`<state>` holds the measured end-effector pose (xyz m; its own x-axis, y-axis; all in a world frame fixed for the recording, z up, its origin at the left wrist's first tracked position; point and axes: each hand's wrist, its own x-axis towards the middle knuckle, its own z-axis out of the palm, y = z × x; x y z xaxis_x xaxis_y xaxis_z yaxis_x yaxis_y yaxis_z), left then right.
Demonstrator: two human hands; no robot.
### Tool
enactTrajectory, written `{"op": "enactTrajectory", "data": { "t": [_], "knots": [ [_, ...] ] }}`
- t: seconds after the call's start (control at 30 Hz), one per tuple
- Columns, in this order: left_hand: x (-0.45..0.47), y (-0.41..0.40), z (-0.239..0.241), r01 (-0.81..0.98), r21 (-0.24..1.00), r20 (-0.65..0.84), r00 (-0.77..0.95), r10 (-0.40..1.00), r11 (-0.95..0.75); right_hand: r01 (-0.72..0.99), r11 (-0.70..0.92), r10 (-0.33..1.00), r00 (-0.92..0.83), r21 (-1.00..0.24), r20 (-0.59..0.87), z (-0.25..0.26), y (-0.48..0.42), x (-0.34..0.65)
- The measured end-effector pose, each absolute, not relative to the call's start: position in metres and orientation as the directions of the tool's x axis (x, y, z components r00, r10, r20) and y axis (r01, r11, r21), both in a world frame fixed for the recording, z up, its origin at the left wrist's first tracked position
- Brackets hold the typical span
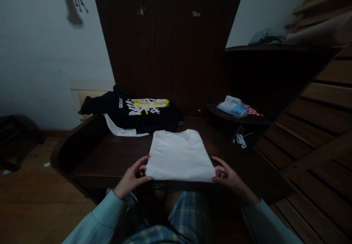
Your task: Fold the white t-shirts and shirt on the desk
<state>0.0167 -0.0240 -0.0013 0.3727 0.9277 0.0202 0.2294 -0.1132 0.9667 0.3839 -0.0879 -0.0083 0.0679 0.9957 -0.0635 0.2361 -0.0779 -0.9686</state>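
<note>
A white T-shirt (180, 157), folded into a neat near-rectangle with its neckline at the far side, lies flat at the front edge of the dark wooden desk (121, 156). My left hand (135, 176) grips its near left corner, thumb at the front edge and the other fingers along the side. At the near right corner, my right hand (227, 178) holds the shirt the same way. Some fingertips of both hands are curled and partly hidden beside the cloth.
Behind the shirt, to the left, lies a heap of black clothing (154, 121) with a yellow and white print; a white cloth (123, 131) sticks out under it. A small shelf (225, 112) at right bears a plastic packet (233, 108). Slatted wood (319, 126) stands far right.
</note>
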Motion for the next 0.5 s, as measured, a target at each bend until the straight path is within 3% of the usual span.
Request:
{"op": "enactTrajectory", "data": {
  "t": [0.1, 0.27, 0.4, 0.5],
  "knots": [
    [0.014, -0.029, -0.005, 0.212, 0.963, 0.061, 0.427, 0.902, -0.165, 0.253, -0.011, 0.998, 0.064, -0.967, 0.005, -0.009, -0.097, 0.377],
    [0.022, -0.034, -0.007, 0.162, 0.971, 0.107, 0.355, 0.929, -0.174, 0.21, 0.088, 0.953, 0.265, -0.974, 0.144, -0.015, -0.098, 0.357],
    [0.027, -0.037, -0.005, 0.194, 0.958, 0.12, 0.396, 0.91, -0.21, 0.119, 0.082, 0.92, 0.374, -0.99, 0.121, -0.022, -0.1, 0.352],
    [0.025, -0.037, -0.005, 0.247, 0.94, 0.114, 0.43, 0.896, -0.238, 0.15, 0.013, 0.95, 0.307, -0.989, 0.059, -0.021, -0.107, 0.357]
  ]
}}
